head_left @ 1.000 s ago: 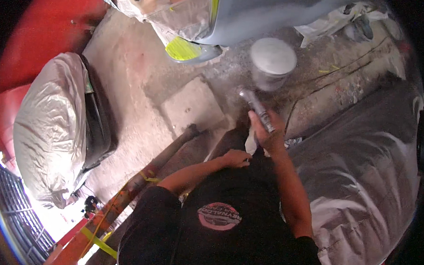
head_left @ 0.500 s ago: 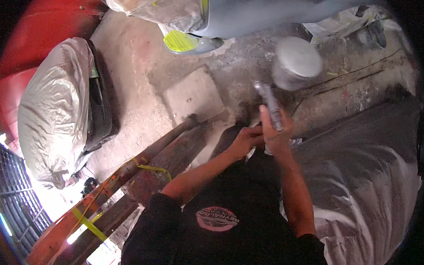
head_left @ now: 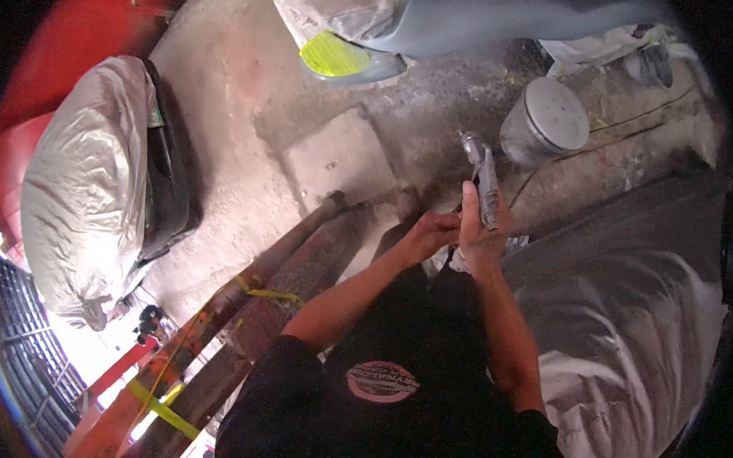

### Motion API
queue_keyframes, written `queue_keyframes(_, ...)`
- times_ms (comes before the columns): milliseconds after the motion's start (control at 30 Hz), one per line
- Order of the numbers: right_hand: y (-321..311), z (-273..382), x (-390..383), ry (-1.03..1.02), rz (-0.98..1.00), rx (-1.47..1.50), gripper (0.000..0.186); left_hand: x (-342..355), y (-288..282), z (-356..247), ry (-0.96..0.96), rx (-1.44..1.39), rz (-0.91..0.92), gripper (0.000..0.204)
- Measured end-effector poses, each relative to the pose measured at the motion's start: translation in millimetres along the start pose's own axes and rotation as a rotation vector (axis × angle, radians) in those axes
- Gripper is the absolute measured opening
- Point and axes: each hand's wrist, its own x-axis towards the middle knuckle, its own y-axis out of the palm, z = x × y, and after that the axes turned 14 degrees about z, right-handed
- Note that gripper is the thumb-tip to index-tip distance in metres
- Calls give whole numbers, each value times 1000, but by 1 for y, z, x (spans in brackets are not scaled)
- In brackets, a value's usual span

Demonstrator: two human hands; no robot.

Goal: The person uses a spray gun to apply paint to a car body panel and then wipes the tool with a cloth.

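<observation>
The right hand (head_left: 483, 243) is clamped on a grey metal tool (head_left: 487, 186), its thumb laid up along the left side and its fingers wrapped round the other. The tool stands out in front of the body, above the floor, with its rounded head pointing away from the person and slightly left. The left hand (head_left: 425, 237) is right beside the right one, its fingers bent in toward the right palm below the tool; I cannot tell whether they are closed on anything, as that spot is partly hidden. Both arms come up past the black shirt (head_left: 384, 431)

Just beyond the tool, to the right, a pale bucket (head_left: 531, 138) with its lid (head_left: 558, 114) on stands on the floor, apart from the tool. To the left of the hands a square slab (head_left: 341, 159) lies in the floor, and two long bars (head_left: 210, 316) with yellow tape (head_left: 166, 409) run from near it down to the lower left. A grey car panel (head_left: 503, 28) crosses the top, with a yellow-taped mirror (head_left: 334, 55) at its left. A pale cover (head_left: 81, 187) sits near a red car body (head_left: 82, 45), and a dark sheet (head_left: 622, 311) spreads at the right
</observation>
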Motion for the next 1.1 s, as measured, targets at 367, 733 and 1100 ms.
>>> queue_keyframes(367,107,24,17,-287,156,-49,35,-71,-70,17,-28,-14,-200,33)
queue_keyframes(733,112,-8,7,13,-232,-114,28,-132,-96,180,-302,579,-37,41)
queue_keyframes(1100,166,56,27,-259,3,-126,30,-160,-128,217,-235,587,-106,40)
